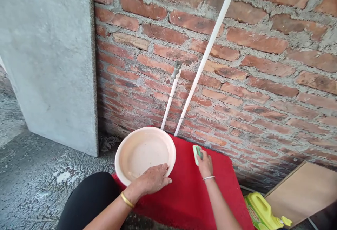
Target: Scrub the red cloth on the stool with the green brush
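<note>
A pale pink plastic basin (121,152) stands on the left part of a red cloth-like surface (184,202). Its inside looks wet, with shallow water and a few specks at the bottom. My left hand (154,180) lies over the basin's near right rim, fingers stretched and thumb apart; nothing is held in it. To the right of the basin, my right hand (205,163) grips a green and white scrub brush (196,155) near the far edge of the red surface. The fingers hide part of the brush.
Behind stands a brick wall (163,47) with a tap (176,72) and a long white pipe (207,54). A grey slab (55,65) leans at left. A yellow jug (259,209) and a brown board (302,191) are at lower right. The left floor (52,184) is wet.
</note>
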The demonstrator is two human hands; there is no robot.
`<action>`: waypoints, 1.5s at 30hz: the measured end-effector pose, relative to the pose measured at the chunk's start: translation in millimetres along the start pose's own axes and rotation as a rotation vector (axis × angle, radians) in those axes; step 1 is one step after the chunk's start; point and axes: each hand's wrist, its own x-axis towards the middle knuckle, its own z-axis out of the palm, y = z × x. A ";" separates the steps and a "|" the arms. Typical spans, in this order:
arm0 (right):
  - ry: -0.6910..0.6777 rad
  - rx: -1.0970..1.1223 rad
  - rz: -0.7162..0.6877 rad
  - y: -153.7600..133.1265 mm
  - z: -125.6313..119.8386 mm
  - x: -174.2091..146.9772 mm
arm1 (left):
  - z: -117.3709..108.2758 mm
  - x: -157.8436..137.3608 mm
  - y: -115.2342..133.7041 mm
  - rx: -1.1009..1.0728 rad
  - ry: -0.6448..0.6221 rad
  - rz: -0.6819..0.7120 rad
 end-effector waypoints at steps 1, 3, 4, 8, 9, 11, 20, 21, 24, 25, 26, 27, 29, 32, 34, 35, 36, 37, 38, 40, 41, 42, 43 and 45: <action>-0.004 0.016 -0.077 -20.9 7.6 -3.7 | -0.7 -0.5 0.9 0.010 -0.011 0.003; -0.020 0.035 -0.232 -58.9 21.9 -13.6 | -1.0 -0.8 1.5 0.016 -0.017 0.004; -0.031 0.037 -0.304 -74.5 28.0 -19.0 | -0.4 -0.6 1.2 0.014 -0.015 0.001; -0.078 -0.005 -0.482 -105.1 41.5 -32.2 | 4.5 1.9 -3.6 0.002 -0.006 0.001; -0.082 -0.020 -0.497 -104.7 42.1 -31.1 | 5.7 2.5 -5.0 -0.002 -0.007 0.005; -0.081 -0.050 -0.495 -95.5 40.7 -22.5 | 7.3 3.4 -6.9 -0.003 -0.011 0.004; 0.015 -0.212 -0.012 49.3 11.0 40.8 | 9.3 5.3 -7.9 0.030 -0.051 -0.040; 0.032 -0.226 0.052 69.2 7.3 39.8 | 9.0 5.3 -7.5 0.029 -0.057 -0.047; 0.078 -0.258 0.203 117.5 0.2 25.8 | 7.7 5.3 -6.0 0.031 -0.067 -0.048; 0.091 -0.265 0.237 128.6 -0.6 18.9 | 7.2 5.2 -5.7 0.034 -0.066 -0.043; 0.103 -0.272 0.263 137.2 -0.6 11.7 | 6.9 5.1 -5.5 0.037 -0.063 -0.034; 0.116 -0.278 0.282 143.4 0.1 4.5 | 6.6 4.9 -5.5 0.040 -0.057 -0.021; 0.139 -0.286 0.305 150.6 2.6 -8.8 | 6.4 4.5 -6.0 0.046 -0.044 0.006; 0.162 -0.291 0.318 154.6 5.8 -25.3 | 6.8 3.8 -7.0 0.049 -0.025 0.022; 0.169 -0.291 0.314 155.8 6.0 -34.7 | 7.2 3.6 -7.5 0.043 -0.009 0.021; 0.172 -0.290 0.311 156.3 5.7 -39.3 | 7.5 3.6 -7.7 0.039 0.000 0.024; 0.174 -0.290 0.308 156.5 5.1 -43.9 | 7.7 3.7 -7.8 0.036 0.008 0.029; 0.178 -0.289 0.306 156.6 4.6 -48.8 | 7.9 3.8 -7.9 0.034 0.015 0.032; 0.183 -0.289 0.308 156.6 4.2 -53.8 | 8.0 3.9 -8.0 0.033 0.018 0.033; 0.195 -0.288 0.317 156.1 4.5 -64.4 | 8.1 4.0 -8.2 0.031 0.016 0.036; 0.203 -0.288 0.322 155.9 5.4 -69.8 | 8.2 4.0 -8.5 0.032 0.015 0.038; 0.210 -0.289 0.328 156.0 6.8 -75.2 | 8.3 4.0 -8.8 0.034 0.016 0.042; 0.217 -0.291 0.334 156.3 8.7 -80.3 | 8.5 4.1 -9.1 0.039 0.018 0.047; 0.238 -0.298 0.339 158.1 13.0 -88.9 | 9.0 4.6 -9.9 0.048 0.026 0.058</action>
